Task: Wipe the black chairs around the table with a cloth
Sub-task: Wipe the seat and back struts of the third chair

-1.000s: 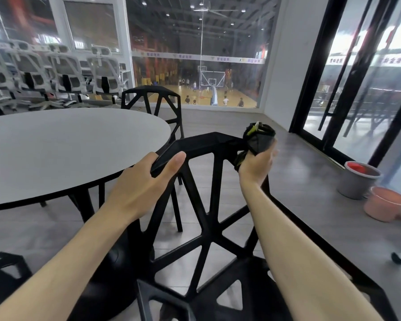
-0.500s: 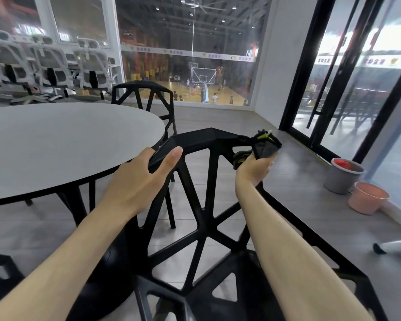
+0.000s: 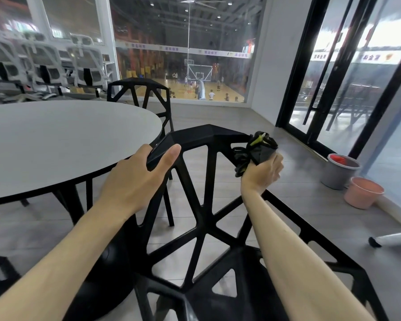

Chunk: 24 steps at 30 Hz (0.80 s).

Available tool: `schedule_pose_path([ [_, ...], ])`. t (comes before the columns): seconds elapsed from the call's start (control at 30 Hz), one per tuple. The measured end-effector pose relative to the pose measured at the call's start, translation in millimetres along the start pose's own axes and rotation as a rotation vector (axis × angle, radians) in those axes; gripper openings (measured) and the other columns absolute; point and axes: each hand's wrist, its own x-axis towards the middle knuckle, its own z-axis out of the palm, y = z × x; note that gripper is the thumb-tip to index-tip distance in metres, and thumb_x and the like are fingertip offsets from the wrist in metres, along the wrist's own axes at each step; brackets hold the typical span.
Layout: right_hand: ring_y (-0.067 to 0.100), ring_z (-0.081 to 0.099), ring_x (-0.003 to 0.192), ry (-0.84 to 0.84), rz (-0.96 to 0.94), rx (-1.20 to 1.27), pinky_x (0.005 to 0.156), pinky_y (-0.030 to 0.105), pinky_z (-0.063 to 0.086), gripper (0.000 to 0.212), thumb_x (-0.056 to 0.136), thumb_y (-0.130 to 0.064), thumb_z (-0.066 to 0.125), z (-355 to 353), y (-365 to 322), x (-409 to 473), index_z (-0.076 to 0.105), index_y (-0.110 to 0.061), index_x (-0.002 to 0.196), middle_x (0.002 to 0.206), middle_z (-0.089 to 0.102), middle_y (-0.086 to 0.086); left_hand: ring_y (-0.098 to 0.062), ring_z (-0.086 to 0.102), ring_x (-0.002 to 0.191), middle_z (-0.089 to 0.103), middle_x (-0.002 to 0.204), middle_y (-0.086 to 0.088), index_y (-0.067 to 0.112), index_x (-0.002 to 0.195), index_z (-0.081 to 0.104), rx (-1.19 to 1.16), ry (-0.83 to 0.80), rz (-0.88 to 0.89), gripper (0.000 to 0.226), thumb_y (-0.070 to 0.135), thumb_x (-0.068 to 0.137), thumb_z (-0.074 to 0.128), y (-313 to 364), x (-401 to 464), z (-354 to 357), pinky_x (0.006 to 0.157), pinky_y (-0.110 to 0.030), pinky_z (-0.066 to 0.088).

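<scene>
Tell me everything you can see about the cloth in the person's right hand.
The cloth is black with a thin yellow-green streak near its top. It looks like soft fabric, crumpled into a tight wad. The right hand holds it in a curled grip, so its lower part is hidden while folds bulge above and to the left of the fingers. It is pressed against the right end of the near black chair's top rail, where the frame bends downward.

Matt black chair (image 3: 208, 137) — crumpled cloth (image 3: 261, 149).
</scene>
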Motion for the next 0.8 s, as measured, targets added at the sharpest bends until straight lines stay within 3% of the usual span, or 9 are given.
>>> schedule_pose_path([
  [0.07, 0.020, 0.046, 0.118, 0.002, -0.016, -0.017, 0.103, 0.034, 0.039, 0.031, 0.092, -0.004, 0.065, -2, 1, 0, 0.057, -0.013, 0.120, 0.129, 0.048, 0.006, -0.017, 0.064, 0.078, 0.066, 0.078, 0.003, 0.027, 0.094, 0.049, -0.004, -0.001, 0.002, 0.081, 0.101, 0.077, 0.020, 0, 0, 0, 0.073, -0.040, 0.048],
  [0.23, 0.018, 0.055, 0.098, -0.016, 0.075, 0.134, 0.086, 0.030, 0.049, 0.025, 0.095, 0.001, 0.054, -10, 0, -8, 0.054, -0.012, 0.116, 0.117, 0.045, -0.001, -0.018, 0.064, 0.082, 0.067, 0.083, 0.003, 0.021, 0.107, 0.054, 0.002, 0.003, -0.003, 0.092, 0.100, 0.078, 0.019, -1, 0, 0, 0.077, -0.041, 0.049],
  [0.37, 0.001, 0.053, 0.079, 0.032, 0.188, 0.230, 0.083, 0.028, 0.046, 0.027, 0.099, -0.001, 0.050, -22, 3, -12, 0.057, -0.014, 0.121, 0.113, 0.050, -0.004, -0.017, 0.064, 0.078, 0.067, 0.082, 0.001, 0.016, 0.114, 0.056, 0.001, 0.002, -0.008, 0.095, 0.098, 0.081, 0.021, 0, 0, 0, 0.074, -0.039, 0.048],
  [0.47, -0.007, 0.062, 0.070, 0.046, 0.273, 0.251, 0.064, 0.011, 0.051, 0.025, 0.100, 0.000, 0.050, -35, 21, -20, 0.060, -0.015, 0.117, 0.104, 0.057, 0.001, -0.017, 0.063, 0.076, 0.067, 0.081, -0.001, 0.014, 0.115, 0.056, 0.002, 0.007, -0.015, 0.090, 0.092, 0.084, 0.025, 2, 0, 0, 0.070, -0.038, 0.046],
  [0.5, -0.004, 0.065, 0.070, 0.030, 0.297, 0.236, 0.058, 0.012, 0.051, 0.023, 0.098, -0.002, 0.051, -41, 31, -28, 0.059, -0.017, 0.113, 0.102, 0.058, 0.001, -0.017, 0.063, 0.075, 0.067, 0.080, 0.000, 0.015, 0.113, 0.056, 0.005, 0.009, -0.009, 0.089, 0.093, 0.084, 0.024, 2, 0, 0, 0.069, -0.037, 0.046],
  [0.57, 0.020, 0.070, 0.088, -0.017, 0.302, 0.116, 0.074, 0.033, 0.058, 0.022, 0.094, -0.011, 0.053, -48, 56, -46, 0.060, -0.023, 0.111, 0.108, 0.060, 0.002, -0.018, 0.063, 0.075, 0.067, 0.079, 0.000, 0.018, 0.108, 0.055, 0.004, 0.011, -0.001, 0.090, 0.097, 0.082, 0.022, 0, 0, 0, 0.069, -0.038, 0.047],
  [0.63, 0.036, 0.065, 0.095, -0.075, 0.313, -0.051, 0.084, 0.042, 0.051, 0.026, 0.096, -0.009, 0.050, -52, 69, -56, 0.060, -0.017, 0.118, 0.116, 0.058, 0.006, -0.019, 0.063, 0.075, 0.067, 0.079, 0.000, 0.019, 0.105, 0.054, 0.007, 0.011, -0.001, 0.092, 0.100, 0.078, 0.019, 0, 0, 0, 0.070, -0.039, 0.048],
  [0.7, 0.038, 0.064, 0.092, -0.072, 0.286, -0.118, 0.081, 0.042, 0.048, 0.022, 0.099, -0.010, 0.047, -52, 59, -52, 0.059, -0.015, 0.117, 0.115, 0.056, 0.005, -0.020, 0.063, 0.076, 0.067, 0.079, -0.001, 0.020, 0.104, 0.052, 0.014, 0.009, -0.007, 0.093, 0.101, 0.075, 0.017, 0, 1, 0, 0.072, -0.040, 0.048],
  [0.8, 0.025, 0.060, 0.085, -0.099, 0.135, -0.058, 0.075, 0.035, 0.043, 0.019, 0.098, -0.010, 0.050, -44, 23, -32, 0.059, -0.019, 0.114, 0.109, 0.053, -0.001, -0.021, 0.063, 0.076, 0.067, 0.078, -0.002, 0.020, 0.099, 0.051, 0.019, 0.006, -0.006, 0.091, 0.102, 0.075, 0.018, 0, 0, 1, 0.071, -0.041, 0.048],
])
